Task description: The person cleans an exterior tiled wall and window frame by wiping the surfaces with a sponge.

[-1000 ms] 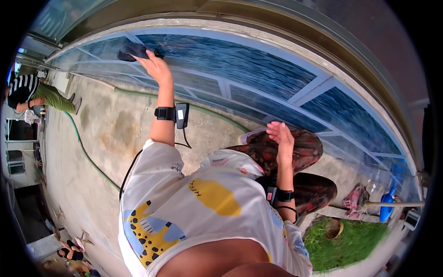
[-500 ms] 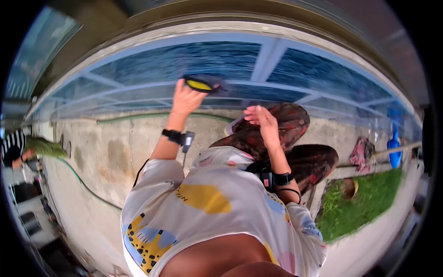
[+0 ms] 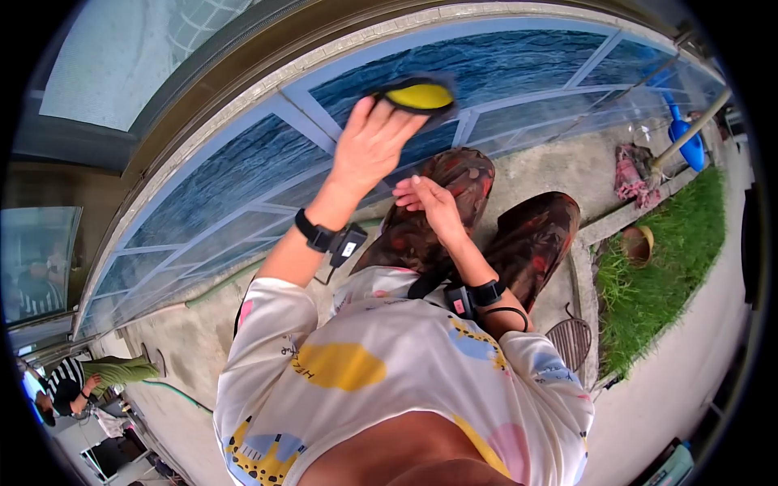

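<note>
My left hand (image 3: 374, 142) has its fingers wrapped at the edge of a dark shoe-like item with a yellow face (image 3: 420, 96), held up in front of the blue panel (image 3: 502, 61). Its far side is blurred. My right hand (image 3: 433, 206) is raised over my knee in patterned trousers (image 3: 466, 174), fingers apart and holding nothing. Each wrist wears a black strap with a small device, one of them a box (image 3: 348, 245) with a white label.
A blue scoop-like object (image 3: 689, 146), a pole (image 3: 689, 134) and a reddish cloth (image 3: 632, 174) lie at the right, beside grass (image 3: 664, 275) with a pot (image 3: 637, 244). A person (image 3: 77, 385) is at the lower left, near a green hose (image 3: 174, 394).
My left hand has moved right across the panel with the dark item, whose yellow face now shows. My right hand has shifted left and stays empty. The view has turned.
</note>
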Demonstrator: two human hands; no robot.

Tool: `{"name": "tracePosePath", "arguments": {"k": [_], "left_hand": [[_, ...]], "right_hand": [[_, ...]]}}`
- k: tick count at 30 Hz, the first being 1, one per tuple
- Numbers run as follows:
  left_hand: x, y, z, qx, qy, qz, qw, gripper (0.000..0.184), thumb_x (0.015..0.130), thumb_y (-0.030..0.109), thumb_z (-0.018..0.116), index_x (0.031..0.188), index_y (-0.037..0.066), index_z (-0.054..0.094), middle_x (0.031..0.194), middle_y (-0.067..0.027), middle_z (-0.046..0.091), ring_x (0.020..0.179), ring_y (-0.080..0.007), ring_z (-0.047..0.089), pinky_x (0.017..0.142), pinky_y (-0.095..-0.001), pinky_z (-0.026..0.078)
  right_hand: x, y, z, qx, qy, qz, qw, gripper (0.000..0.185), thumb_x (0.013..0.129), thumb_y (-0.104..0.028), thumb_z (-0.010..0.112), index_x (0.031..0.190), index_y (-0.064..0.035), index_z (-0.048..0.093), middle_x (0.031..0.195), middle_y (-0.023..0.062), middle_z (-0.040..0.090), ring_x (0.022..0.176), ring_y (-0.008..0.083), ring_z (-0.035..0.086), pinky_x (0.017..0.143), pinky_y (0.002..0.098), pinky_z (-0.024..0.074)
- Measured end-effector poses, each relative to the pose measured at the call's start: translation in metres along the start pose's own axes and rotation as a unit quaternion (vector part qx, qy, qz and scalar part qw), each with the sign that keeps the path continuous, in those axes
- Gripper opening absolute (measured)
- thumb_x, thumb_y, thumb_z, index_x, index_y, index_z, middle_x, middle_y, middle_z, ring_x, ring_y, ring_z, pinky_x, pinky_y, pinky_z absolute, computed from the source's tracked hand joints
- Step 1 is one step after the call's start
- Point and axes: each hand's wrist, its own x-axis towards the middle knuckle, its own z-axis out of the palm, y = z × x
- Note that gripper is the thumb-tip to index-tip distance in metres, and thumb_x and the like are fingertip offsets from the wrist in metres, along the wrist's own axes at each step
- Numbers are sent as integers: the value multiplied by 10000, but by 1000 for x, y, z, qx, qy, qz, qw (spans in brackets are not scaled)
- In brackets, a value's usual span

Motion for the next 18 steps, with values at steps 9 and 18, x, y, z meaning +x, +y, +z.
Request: {"name": "tracePosePath", "arguments": {"k": [9, 18], "left_hand": [[1, -17, -27, 11, -42, 28, 999, 455, 738, 120, 497, 1187, 172, 552, 1160, 18, 536, 1127, -175, 464, 1045, -371, 263], [-109, -60, -64, 150, -67, -61, 985, 439, 747, 102, 574, 1162, 239, 619, 972, -3, 590, 1018, -203, 528, 1011, -491, 256]], "right_hand": [[0, -2, 3, -7, 15, -10, 1000, 409, 956, -370, 425, 1006, -9, 613, 934, 61, 654, 778, 111, 610, 689, 221, 445], [4, 8, 11, 16, -48, 27, 998, 375, 961, -351, 418, 1011, -28, 601, 947, 62, 653, 806, 123, 609, 726, 241, 452]]}}
